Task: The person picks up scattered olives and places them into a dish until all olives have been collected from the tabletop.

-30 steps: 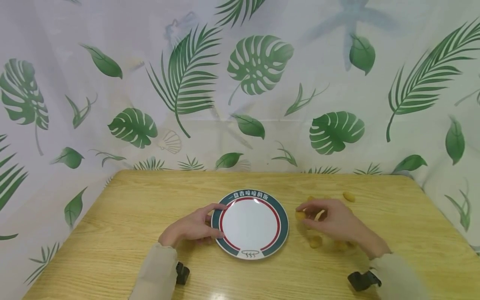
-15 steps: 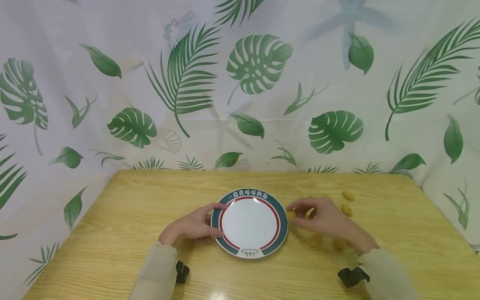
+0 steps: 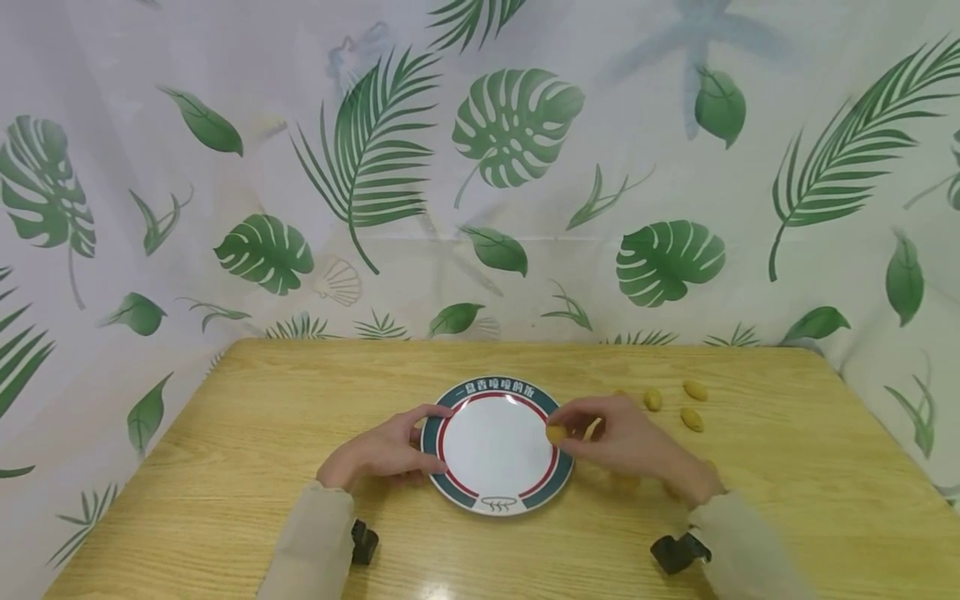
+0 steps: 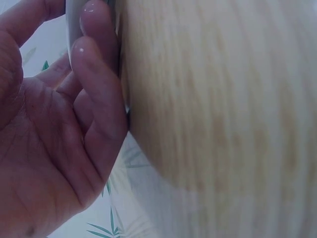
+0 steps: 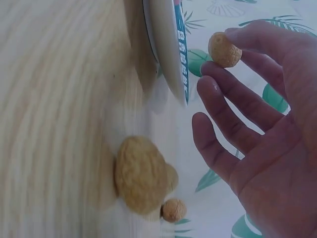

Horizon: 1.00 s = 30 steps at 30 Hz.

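Observation:
A white plate (image 3: 497, 454) with a dark teal rim and a red ring lies on the table. My left hand (image 3: 386, 447) grips its left edge, thumb over the rim; in the left wrist view curled fingers (image 4: 96, 74) are at the plate's edge. Between thumb and fingertips my right hand (image 3: 622, 433) pinches a tan, rough-shelled peanut (image 3: 556, 434) above the plate's right rim. The right wrist view shows this peanut (image 5: 224, 49) beside the upright-looking plate edge (image 5: 171, 44). More peanuts (image 3: 692, 419) lie right of the plate, some partly hidden by my right hand.
The wooden table (image 3: 262, 417) reaches back to a leaf-patterned cloth (image 3: 525, 192). Loose peanuts lie behind my right hand, such as one peanut (image 3: 695, 390) near the back. A black wrist camera (image 3: 678, 553) sits below the right wrist.
My right hand has moved left with the peanut, from beside the plate to over its right rim. Peanuts behind it have come into view. The left hand stays on the plate.

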Each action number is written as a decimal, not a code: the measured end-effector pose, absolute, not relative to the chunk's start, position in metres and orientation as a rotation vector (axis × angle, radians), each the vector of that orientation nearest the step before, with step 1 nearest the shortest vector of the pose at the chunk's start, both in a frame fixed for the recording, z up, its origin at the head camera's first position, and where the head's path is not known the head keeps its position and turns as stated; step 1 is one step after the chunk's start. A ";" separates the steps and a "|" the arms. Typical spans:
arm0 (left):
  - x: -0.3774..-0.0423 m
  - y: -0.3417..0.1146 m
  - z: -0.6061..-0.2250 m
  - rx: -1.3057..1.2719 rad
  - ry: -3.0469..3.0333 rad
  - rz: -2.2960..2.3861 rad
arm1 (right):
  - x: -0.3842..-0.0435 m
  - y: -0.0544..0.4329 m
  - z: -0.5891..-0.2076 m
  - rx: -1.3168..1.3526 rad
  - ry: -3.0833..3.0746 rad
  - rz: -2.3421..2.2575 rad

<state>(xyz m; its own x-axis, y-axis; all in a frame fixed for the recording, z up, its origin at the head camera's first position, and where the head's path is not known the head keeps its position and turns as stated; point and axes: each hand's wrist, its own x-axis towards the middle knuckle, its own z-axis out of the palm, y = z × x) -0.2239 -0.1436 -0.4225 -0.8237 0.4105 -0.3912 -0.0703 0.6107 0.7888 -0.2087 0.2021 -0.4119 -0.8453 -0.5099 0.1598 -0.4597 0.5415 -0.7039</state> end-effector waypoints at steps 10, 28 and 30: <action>-0.223 -0.142 -0.422 0.264 2.289 1.149 | -0.207 0.187 -0.410 -0.854 2.659 -1.206; -0.223 -0.142 -0.422 0.235 2.271 1.165 | -0.212 0.162 -0.415 -0.831 2.599 -1.204; -0.223 -0.142 -0.422 0.235 2.267 1.170 | -0.214 0.159 -0.418 -0.842 2.600 -1.206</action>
